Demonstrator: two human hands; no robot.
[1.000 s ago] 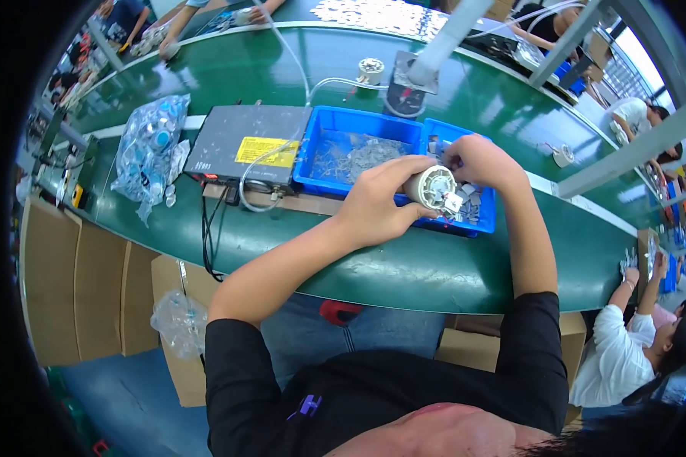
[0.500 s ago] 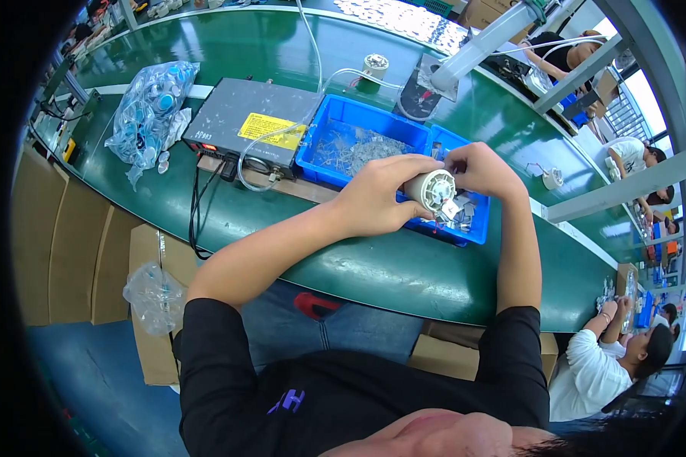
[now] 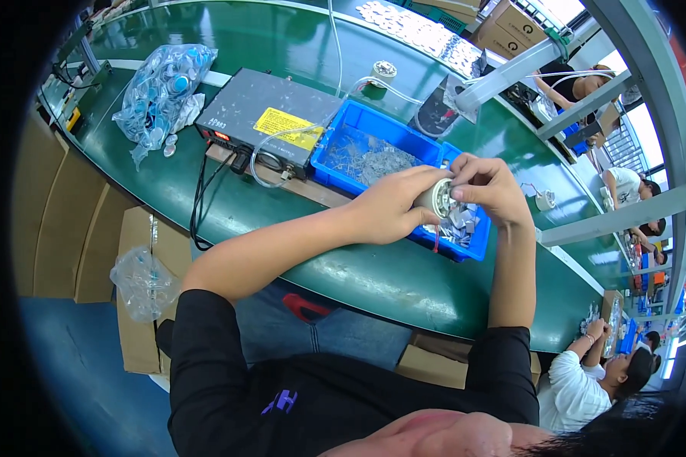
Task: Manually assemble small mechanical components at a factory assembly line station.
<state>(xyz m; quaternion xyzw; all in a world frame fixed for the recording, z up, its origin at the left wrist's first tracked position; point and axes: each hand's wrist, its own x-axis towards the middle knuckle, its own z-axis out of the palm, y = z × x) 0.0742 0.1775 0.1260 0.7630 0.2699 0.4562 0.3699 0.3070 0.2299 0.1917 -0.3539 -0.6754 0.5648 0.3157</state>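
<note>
My left hand [image 3: 389, 206] is wrapped round a cream, round motor-like part [image 3: 440, 199], its slotted end turned toward my right. A short red wire [image 3: 436, 242] dangles below it. My right hand [image 3: 489, 186] is closed, thumb and fingertips pinched together against that slotted end. Whatever small thing they pinch is hidden. Both hands are above a small blue bin [image 3: 472, 250] of flat metallic pieces. Beside it, a bigger blue bin [image 3: 334, 174] contains a heap of thin grey bits.
A grey power box [image 3: 263, 103] with cables stands left of the bins. Farther left lies a clear bag [image 3: 164, 95] of blue-and-clear round pieces. Behind the bins are a dark container [image 3: 434, 107] and another cream part [image 3: 384, 72]. A metal frame post [image 3: 625, 213] crosses the right side.
My right fingertips have come from beside the part onto its slotted end. The part has turned more to the right in my left hand. The whole view has shifted slightly.
</note>
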